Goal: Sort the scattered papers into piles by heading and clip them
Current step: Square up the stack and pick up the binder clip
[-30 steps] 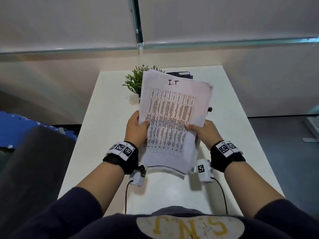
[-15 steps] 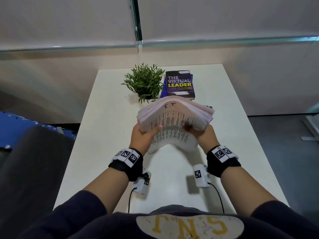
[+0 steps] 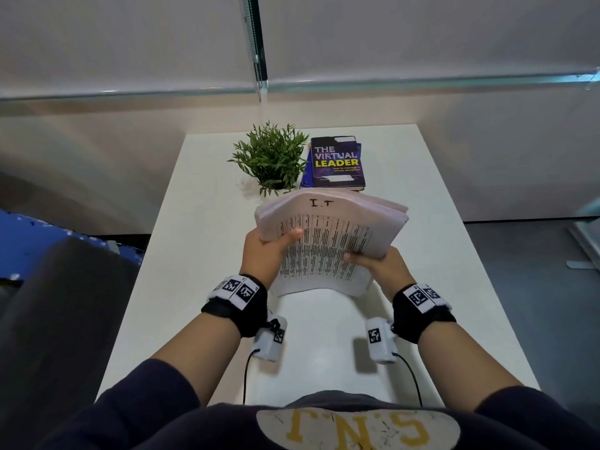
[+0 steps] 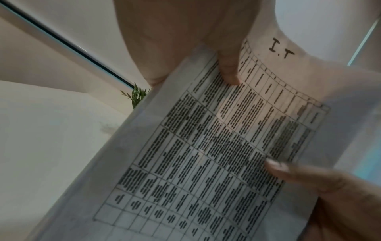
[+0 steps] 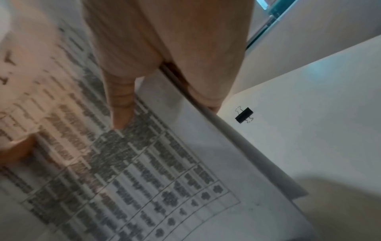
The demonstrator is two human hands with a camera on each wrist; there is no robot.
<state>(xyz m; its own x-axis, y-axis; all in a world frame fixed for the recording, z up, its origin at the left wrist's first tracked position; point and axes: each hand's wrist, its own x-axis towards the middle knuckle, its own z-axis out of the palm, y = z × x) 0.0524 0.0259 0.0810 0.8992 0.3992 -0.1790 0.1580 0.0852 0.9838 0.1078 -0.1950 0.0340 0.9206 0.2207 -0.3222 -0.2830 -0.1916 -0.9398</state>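
Both hands hold the paper stack [image 3: 328, 241] w/ "I.T" heading above the tabletop [image 3: 201, 254]: left hand [image 3: 264, 254] grip clamped on left edge, right hand [image 3: 384, 266] on right. Binder clip [image 5: 244, 115] lies nearby.

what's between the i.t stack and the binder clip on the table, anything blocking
Nothing visible blocks it. Both hands, left hand and right hand, hold the I.T paper stack above the table. The black binder clip lies on bare tabletop just beyond the stack's right edge. The plant and book sit farther back.
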